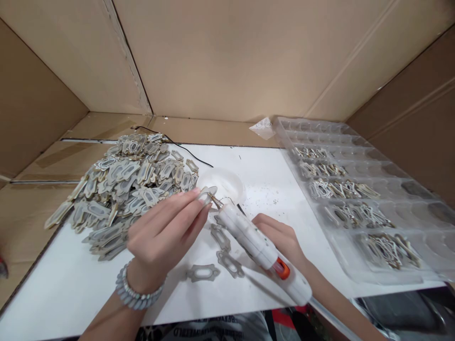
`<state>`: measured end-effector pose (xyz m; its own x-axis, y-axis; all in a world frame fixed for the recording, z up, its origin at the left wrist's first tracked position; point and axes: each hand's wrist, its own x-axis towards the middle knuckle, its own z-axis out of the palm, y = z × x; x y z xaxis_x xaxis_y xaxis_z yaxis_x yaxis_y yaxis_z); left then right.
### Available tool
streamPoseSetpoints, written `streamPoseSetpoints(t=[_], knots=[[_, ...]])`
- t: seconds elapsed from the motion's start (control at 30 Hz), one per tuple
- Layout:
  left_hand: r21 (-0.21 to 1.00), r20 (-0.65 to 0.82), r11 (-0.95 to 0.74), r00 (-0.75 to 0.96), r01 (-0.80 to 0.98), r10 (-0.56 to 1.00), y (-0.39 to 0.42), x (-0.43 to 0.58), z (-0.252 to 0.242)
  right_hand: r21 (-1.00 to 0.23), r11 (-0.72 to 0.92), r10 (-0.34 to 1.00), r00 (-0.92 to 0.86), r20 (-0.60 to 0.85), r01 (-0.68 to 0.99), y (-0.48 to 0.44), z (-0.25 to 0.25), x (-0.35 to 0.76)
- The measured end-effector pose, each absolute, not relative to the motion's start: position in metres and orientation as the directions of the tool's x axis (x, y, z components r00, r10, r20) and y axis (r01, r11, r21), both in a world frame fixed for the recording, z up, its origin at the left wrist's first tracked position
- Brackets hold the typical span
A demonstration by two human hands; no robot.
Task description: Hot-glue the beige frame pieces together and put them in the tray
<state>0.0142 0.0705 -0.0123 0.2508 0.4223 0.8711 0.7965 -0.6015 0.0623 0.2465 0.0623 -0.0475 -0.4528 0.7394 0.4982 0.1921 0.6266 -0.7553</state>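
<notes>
My left hand [167,232] pinches a small grey ornate plate [206,193] between its fingertips, above the white board [71,289]. My right hand [280,239] grips a white hot glue gun [261,248] with an orange trigger. The gun's metal nozzle touches the held plate. Three loose plates [220,237] lie flat on the board under my hands. A big heap of the same plates [124,189] sits at the left, just beyond my left hand.
A small white dish [231,182] stands behind the glue gun's tip. A clear compartment tray [355,199] with rows of gold-edged pieces lies at the right. Cardboard walls [227,57] enclose the bench. A black cord [185,149] runs behind the heap.
</notes>
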Motion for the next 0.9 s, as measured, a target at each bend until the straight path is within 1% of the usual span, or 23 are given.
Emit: streamPoseSetpoints(t=[0.17, 0.43, 0.67, 0.9], knots=[[0.072, 0.868, -0.597, 0.245, 0.799, 0.433, 0.0697, 0.0142, -0.0142, -0.754, 0.617, 0.751, -0.457, 0.477, 0.226, 0.0627, -0.0487, 0.2461], [0.021, 0.875, -0.588, 0.269, 0.809, 0.402, 0.0689, 0.0137, -0.0155, -0.767, 0.593, 0.764, -0.472, 0.440, 0.246, 0.0622, -0.0491, 0.2469], [-0.019, 0.881, -0.587, 0.291, 0.810, 0.374, 0.0700, 0.0145, -0.0168, -0.757, 0.613, 0.751, -0.465, 0.470, 0.225, 0.0626, -0.0482, 0.2460], [-0.022, 0.876, -0.584, 0.298, 0.811, 0.380, 0.0699, 0.0150, -0.0154, -0.772, 0.587, 0.769, -0.465, 0.438, 0.244, 0.0611, -0.0444, 0.2458]])
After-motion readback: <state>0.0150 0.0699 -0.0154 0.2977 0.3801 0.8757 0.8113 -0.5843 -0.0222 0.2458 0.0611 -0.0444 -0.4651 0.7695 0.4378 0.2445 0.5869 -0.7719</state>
